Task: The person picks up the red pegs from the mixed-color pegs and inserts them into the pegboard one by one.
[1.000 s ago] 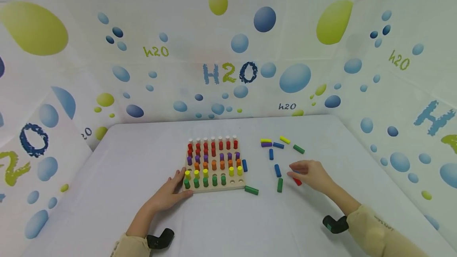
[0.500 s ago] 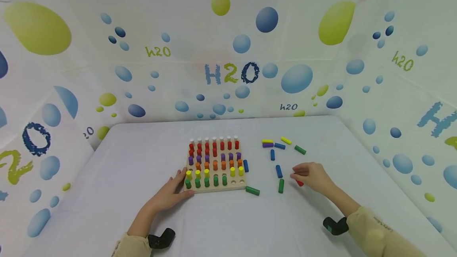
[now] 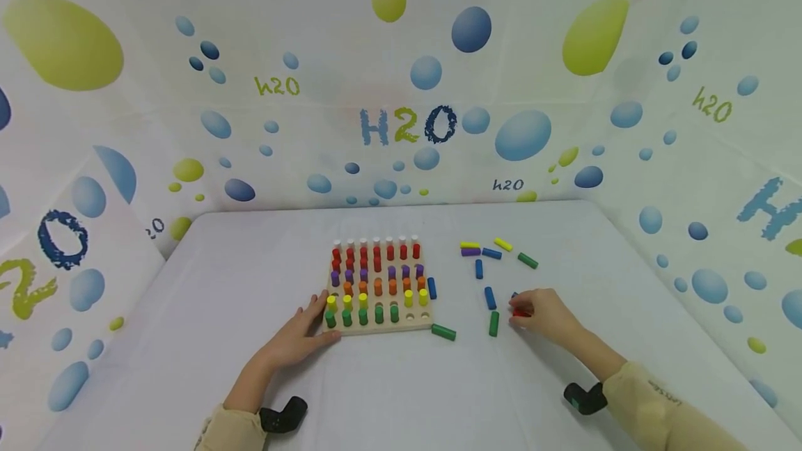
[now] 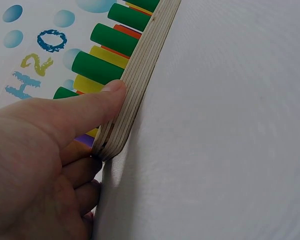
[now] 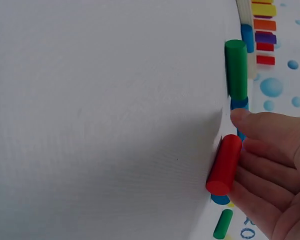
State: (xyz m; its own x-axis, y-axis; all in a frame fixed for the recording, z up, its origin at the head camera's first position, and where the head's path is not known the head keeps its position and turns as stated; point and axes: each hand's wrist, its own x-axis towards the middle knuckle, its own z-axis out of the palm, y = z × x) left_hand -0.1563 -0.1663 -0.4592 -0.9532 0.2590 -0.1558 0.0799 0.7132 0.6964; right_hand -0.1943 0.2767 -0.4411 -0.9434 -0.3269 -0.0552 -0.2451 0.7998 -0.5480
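A wooden pegboard [image 3: 382,330] carries rows of coloured pegs: white and red at the back, then purple, orange, yellow and green. My left hand [image 3: 291,339] holds its front left corner, thumb on the front edge [image 4: 140,75] and fingers along the left side. Over on the right, my right hand [image 3: 546,315] is down at a red peg [image 5: 225,165] lying on the cloth. Its fingers reach behind that peg, while the thumb [image 5: 241,118] stands apart from it in the right wrist view. A blue peg [image 3: 515,295] shows partly behind the hand.
Loose pegs lie between board and right hand: a blue peg [image 3: 490,298], a green peg [image 3: 493,323], and another green peg [image 3: 443,332] by the board's front right corner. A blue peg [image 3: 432,288] sits against its right side. Several more lie farther back.
My right hand has lowered and turned slightly at the red peg, and a blue peg now shows beyond its fingers. My left hand stays at the board's corner.
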